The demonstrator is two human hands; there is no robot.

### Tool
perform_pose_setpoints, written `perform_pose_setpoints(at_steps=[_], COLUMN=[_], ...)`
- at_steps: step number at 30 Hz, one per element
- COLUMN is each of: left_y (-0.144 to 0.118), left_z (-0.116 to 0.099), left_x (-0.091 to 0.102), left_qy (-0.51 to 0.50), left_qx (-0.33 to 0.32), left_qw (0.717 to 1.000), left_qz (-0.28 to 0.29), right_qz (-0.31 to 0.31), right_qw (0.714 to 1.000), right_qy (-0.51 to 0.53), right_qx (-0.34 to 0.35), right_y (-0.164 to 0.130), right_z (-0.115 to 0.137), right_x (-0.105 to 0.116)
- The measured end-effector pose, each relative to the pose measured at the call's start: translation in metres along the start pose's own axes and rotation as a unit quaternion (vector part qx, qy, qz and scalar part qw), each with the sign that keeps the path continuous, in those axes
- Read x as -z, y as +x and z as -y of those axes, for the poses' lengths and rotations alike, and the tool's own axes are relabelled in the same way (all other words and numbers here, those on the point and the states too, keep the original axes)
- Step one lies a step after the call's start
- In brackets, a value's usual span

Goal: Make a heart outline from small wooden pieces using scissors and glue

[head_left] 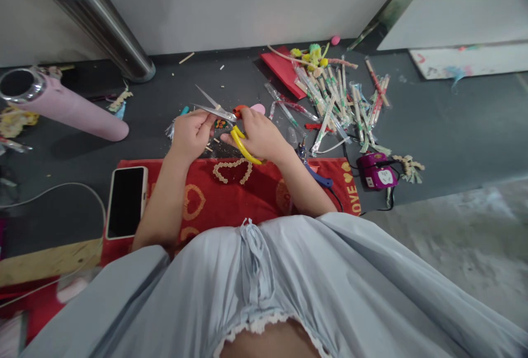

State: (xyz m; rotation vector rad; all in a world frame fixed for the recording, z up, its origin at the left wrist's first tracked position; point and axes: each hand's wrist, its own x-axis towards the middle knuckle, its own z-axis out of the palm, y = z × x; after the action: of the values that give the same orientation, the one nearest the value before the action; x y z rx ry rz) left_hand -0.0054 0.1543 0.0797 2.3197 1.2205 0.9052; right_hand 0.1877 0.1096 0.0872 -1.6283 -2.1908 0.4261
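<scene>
My right hand (262,133) grips a pair of scissors (220,111) with one orange and one yellow handle loop. The blades are spread and point left, over the fingers of my left hand (190,135). That hand is closed in a pinch near the blades; a small pale bit shows there, but what the fingers hold is mostly hidden. Just below, a curved outline of small pale pieces (223,177), open at the bottom, lies on the red towel (235,204). A glue gun with a blue handle (319,175) rests beside my right forearm.
Plastic-wrapped sticks (325,91) are heaped at the right, near a red packet (282,72) and a purple power socket (377,171). A phone (127,202) lies left on the towel. Beyond it are a pink bottle (78,110) and a metal post (111,33).
</scene>
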Motion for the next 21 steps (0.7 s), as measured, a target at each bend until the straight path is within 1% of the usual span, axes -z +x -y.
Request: perform_pose_setpoints(at_steps=[2, 5, 9, 15, 21], left_y=[-0.001, -0.002, -0.004, -0.004, -0.005], left_z=[-0.002, -0.003, -0.003, -0.007, -0.008], left_x=[0.002, 0.002, 0.004, 0.008, 0.006], left_qy=[-0.054, -0.125, -0.178, -0.18, -0.152], left_qx=[0.017, 0.057, 0.101, 0.108, 0.095], left_qw=[0.998, 0.989, 0.975, 0.975, 0.982], left_qz=[0.017, 0.052, 0.086, 0.076, 0.057], right_qz=[-0.006, 0.003, 0.005, 0.002, 0.037], right_qw=[1.0, 1.0, 0.999, 1.0, 0.999], right_qy=[-0.004, -0.007, 0.003, 0.01, -0.008], right_qx=[0.012, 0.026, 0.041, 0.019, -0.03], right_y=[0.0, -0.001, -0.002, -0.002, -0.002], right_z=[-0.002, -0.005, -0.004, 0.0, 0.009], right_x=[-0.002, -0.002, -0.002, 0.001, 0.01])
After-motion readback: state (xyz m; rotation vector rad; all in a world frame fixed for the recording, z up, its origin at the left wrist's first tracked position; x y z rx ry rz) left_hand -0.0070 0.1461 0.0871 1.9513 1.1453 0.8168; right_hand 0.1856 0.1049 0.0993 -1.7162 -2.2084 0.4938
